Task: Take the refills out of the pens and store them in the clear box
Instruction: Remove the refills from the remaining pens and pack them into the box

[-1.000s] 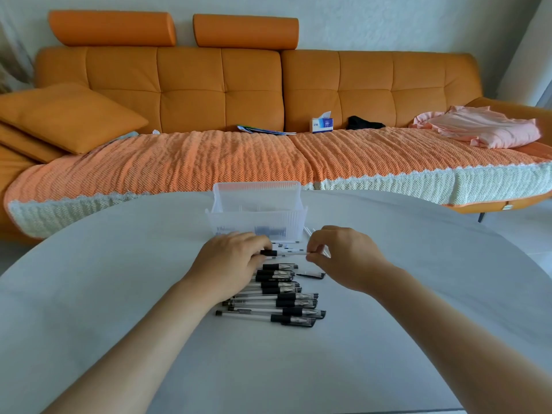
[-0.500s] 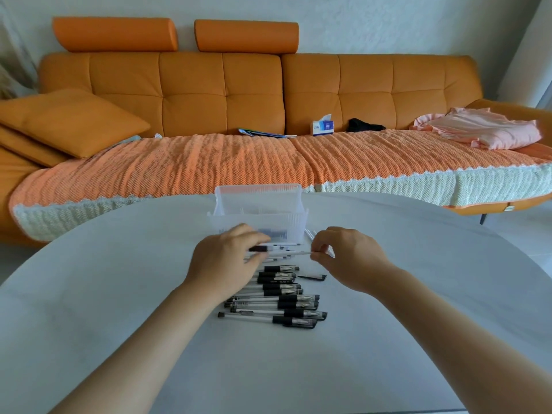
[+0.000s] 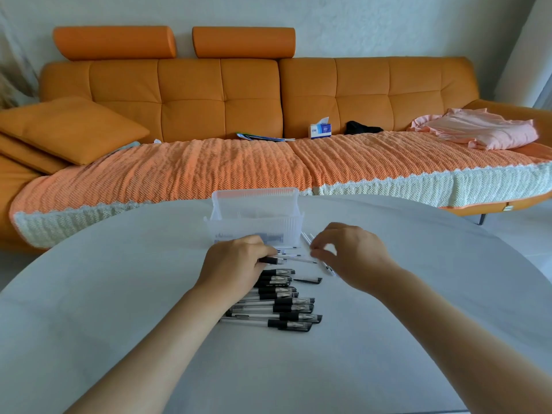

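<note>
On the white table stands the clear box, open at the top. Just in front of it my left hand grips a pen by its black grip. A thin refill sticks out of that pen to the right. My right hand hovers at the refill's far end with curled, blurred fingers; whether they pinch anything is unclear. Several capped black-and-clear pens lie in a pile under my left wrist.
A loose black pen piece lies right of the pile. Thin clear pen parts lie at the box's right side and under my right hand. Behind the table is an orange sofa with a tissue box.
My hands have drawn slightly apart, and a bare refill now shows between them. The left hand still holds the pen; the right hand's fingers have shifted right and blurred.
</note>
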### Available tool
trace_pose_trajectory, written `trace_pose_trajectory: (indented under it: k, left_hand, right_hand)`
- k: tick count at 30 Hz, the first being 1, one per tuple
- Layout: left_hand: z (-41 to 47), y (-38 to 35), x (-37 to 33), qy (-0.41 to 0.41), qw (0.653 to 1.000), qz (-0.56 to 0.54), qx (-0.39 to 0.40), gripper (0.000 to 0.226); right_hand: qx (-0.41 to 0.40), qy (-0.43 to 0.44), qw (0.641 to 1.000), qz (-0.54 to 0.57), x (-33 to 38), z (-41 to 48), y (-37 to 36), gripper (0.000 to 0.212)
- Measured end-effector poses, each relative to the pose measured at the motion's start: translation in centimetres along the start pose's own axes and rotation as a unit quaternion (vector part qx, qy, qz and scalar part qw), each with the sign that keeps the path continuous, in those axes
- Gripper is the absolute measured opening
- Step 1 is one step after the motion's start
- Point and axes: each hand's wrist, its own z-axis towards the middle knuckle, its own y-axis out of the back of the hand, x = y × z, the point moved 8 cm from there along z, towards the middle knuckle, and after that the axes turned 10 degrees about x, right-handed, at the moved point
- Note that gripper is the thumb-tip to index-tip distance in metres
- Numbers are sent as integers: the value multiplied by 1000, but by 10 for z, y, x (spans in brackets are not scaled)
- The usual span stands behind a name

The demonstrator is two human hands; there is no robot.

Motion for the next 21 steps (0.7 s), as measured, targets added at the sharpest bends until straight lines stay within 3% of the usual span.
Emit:
trace_pose_trajectory:
  k: [4,10,16,21]
  left_hand:
    - [6,1,-18,-47,999,-11,-22,33]
    - [15,-5,-29,-9,998,-48,-38,50]
    - [26,-32,-29,23,997,-50,56,28]
    - [27,-51,-27,36,992,-62,101,19]
  right_hand:
    - [56,17,998,5,9,-5,-12,16]
    - [89,-87,992,25,-28,-9,-7,12]
    - [57,-224,973,23,-82,-14,-6,11]
    - [66,-235,968,57,-84,-9,-21,8]
